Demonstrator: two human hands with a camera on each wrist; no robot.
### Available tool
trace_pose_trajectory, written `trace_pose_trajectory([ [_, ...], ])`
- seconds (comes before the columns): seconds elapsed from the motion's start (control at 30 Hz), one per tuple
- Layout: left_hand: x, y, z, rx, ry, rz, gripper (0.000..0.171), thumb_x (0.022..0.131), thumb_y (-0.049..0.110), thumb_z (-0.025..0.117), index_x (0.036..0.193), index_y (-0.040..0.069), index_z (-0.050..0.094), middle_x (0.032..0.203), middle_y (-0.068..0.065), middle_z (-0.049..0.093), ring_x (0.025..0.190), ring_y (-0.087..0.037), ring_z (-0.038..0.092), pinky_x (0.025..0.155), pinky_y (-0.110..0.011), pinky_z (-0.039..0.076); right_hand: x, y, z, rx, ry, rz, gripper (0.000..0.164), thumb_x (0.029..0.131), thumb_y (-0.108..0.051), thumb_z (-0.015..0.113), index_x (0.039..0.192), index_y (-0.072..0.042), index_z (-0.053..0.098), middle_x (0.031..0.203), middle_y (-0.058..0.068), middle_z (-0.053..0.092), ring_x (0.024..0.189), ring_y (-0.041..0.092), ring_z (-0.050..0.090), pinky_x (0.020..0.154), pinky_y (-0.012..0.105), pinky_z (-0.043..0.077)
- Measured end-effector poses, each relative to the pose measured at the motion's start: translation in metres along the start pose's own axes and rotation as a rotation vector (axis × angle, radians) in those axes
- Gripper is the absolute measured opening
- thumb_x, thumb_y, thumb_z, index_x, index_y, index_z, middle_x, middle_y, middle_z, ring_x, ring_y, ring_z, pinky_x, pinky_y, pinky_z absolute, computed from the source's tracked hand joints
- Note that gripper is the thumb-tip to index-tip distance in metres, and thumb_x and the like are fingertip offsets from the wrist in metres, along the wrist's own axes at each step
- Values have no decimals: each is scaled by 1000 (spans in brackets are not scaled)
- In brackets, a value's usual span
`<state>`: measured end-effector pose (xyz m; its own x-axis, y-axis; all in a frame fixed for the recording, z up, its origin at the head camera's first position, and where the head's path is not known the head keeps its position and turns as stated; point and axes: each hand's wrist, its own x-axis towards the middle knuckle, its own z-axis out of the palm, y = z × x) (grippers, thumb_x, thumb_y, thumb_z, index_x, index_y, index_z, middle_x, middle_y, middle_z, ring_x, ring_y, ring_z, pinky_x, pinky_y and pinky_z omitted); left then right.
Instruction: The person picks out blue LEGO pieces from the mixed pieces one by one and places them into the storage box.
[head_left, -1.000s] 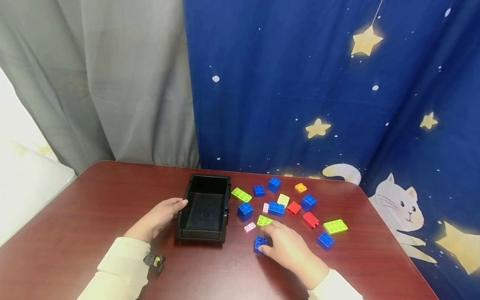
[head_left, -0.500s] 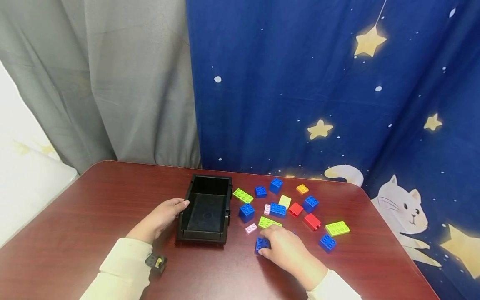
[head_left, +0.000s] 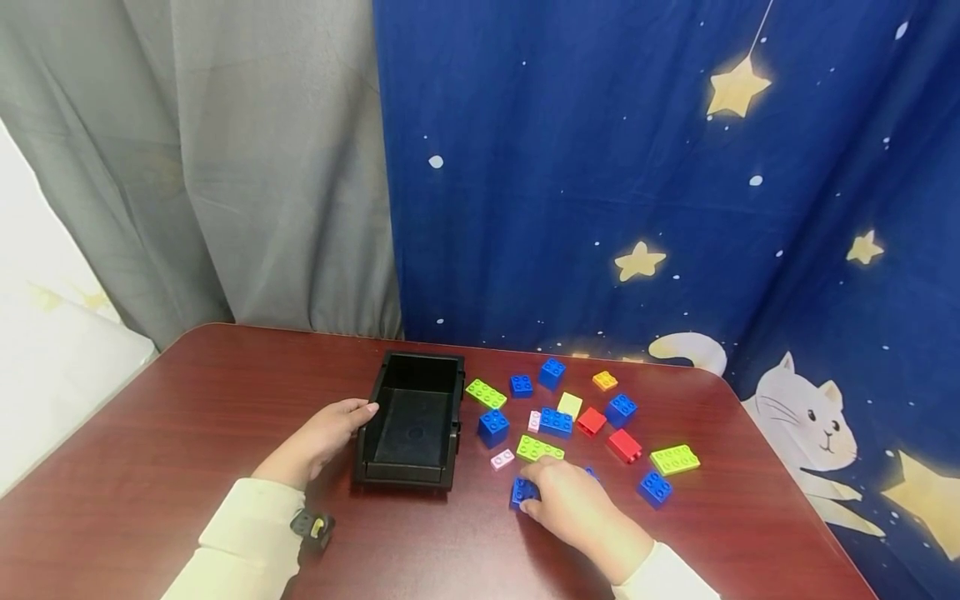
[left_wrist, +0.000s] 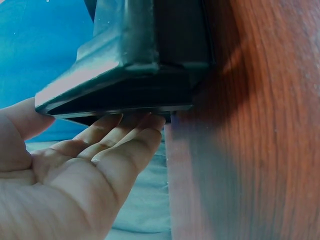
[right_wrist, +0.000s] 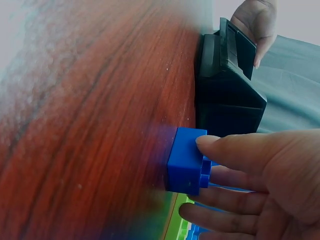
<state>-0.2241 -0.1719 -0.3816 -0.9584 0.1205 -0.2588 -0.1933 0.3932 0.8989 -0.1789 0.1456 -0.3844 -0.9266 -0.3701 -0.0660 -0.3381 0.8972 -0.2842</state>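
Observation:
My left hand (head_left: 322, 437) holds the left side wall of a black plastic bin (head_left: 405, 475). In the left wrist view, the thumb lies over the bin's rim and the fingers sit under it on the outer side. My right hand (head_left: 573, 504) pinches a blue toy building brick (head_left: 522, 492) on the table's near side. The right wrist view shows the thumb on the studded end of that blue brick (right_wrist: 185, 162), the fingers on its far side. A lime brick (head_left: 540, 448) lies just beyond the right fingertips; another blue brick (head_left: 592, 472) is mostly hidden behind this hand.
Several other bricks lie scattered right of the bin, among them blue (head_left: 493, 427), pink (head_left: 502, 459), red (head_left: 624, 446), pale yellow (head_left: 569, 406) and orange (head_left: 604, 380) ones. Grey and blue curtains (head_left: 525, 208) hang behind the brown table (head_left: 247, 392).
The right hand's thumb and fingers have closed in on the blue brick, which stays in place. The left hand and the bin keep their position; the head view has shifted slightly.

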Motion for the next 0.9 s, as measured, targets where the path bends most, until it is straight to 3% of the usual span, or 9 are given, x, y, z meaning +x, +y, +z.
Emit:
trace_pose_trajectory([
  [0.57,-1,0,2,-18,19,-6,56,104,28,41,142,-12,32,145,-34,32,133,-49,32,111,-60,26,0,1,0,48,-27,20,36,78,-21,80,109,-6,69,94,4,66,86,21,61,84,48,55],
  [0.9,-1,-1,3,-23,30,7,54,104,27,41,140,-12,35,144,-34,34,132,-48,34,110,-59,27,-2,-2,-6,37,45,-24,35,79,-23,80,108,-5,69,100,8,67,93,26,65,82,49,55],
])
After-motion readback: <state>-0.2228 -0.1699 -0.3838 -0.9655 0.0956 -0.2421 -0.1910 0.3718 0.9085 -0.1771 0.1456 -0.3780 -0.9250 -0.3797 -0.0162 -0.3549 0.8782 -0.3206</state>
